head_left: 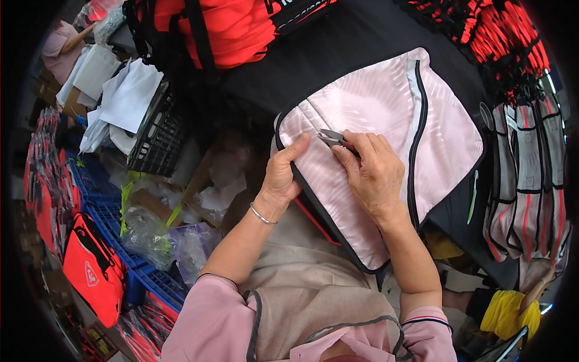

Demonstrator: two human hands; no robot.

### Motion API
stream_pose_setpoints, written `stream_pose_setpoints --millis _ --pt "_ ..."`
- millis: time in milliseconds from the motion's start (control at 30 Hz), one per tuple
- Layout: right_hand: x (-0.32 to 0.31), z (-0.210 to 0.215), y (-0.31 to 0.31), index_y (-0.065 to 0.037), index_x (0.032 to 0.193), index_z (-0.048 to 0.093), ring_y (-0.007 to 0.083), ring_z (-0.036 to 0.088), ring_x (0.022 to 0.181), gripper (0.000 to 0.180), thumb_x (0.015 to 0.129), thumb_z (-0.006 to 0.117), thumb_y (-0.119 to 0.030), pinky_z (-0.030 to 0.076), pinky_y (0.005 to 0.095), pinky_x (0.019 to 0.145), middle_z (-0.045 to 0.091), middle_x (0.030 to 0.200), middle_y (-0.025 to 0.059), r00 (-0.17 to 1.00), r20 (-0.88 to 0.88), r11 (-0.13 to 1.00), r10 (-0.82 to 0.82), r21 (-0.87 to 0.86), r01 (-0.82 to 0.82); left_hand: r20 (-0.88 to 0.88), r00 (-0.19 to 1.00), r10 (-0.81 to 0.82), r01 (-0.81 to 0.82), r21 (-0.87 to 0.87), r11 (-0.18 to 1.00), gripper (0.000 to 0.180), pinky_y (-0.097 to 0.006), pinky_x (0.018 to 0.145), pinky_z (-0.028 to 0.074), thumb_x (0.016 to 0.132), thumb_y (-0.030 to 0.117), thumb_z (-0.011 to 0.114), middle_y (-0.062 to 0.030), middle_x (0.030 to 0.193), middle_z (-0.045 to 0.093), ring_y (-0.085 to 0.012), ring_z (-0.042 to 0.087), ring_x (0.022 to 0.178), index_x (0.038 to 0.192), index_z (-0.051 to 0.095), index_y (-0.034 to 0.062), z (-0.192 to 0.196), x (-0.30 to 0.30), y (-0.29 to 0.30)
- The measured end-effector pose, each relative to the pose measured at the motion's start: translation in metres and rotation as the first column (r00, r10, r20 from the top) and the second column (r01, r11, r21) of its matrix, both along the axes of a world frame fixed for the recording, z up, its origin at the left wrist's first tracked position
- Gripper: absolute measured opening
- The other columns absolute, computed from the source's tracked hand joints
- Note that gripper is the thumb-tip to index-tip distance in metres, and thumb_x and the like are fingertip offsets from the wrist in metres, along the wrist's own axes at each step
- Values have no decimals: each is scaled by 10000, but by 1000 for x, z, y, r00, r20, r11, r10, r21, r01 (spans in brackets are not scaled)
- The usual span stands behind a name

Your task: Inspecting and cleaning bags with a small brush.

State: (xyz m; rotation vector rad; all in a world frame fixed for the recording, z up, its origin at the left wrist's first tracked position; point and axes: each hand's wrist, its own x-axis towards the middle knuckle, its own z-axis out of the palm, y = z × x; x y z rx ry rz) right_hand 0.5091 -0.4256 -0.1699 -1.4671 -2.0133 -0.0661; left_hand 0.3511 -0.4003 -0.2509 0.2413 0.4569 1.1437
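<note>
Right hand [374, 175] fingers pinched tight on small metal thread snips [331, 137], blades at the hand's 10 o'clock, tips on the pale pink lining panel [386, 108]. Left hand [282, 175] grips the panel's black-piped edge, thumb on top, fingers curled under, holding it taut. Panel lies across the lap, spreading to 2 o'clock, black zipper [416, 133] at 3 o'clock of the right hand. Progress: trimming looks mid-way at the near seam; can't tell how much is left. Red bags [93, 274] at 8 o'clock, black crate [158, 136] at 10.
</note>
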Motion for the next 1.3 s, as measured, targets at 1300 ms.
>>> stream_pose_setpoints --millis 1300 --pt "16 -51 33 7 1017 634 151 623 818 248 898 673 -207 486 273 779 680 884 99 677 -698 930 -234 -365 -55 -394 914 97 -116 -25 993 528 -330 930 486 871 180 722 -110 1235 588 -183 592 1080 1299 494 -29 6 22 -58"
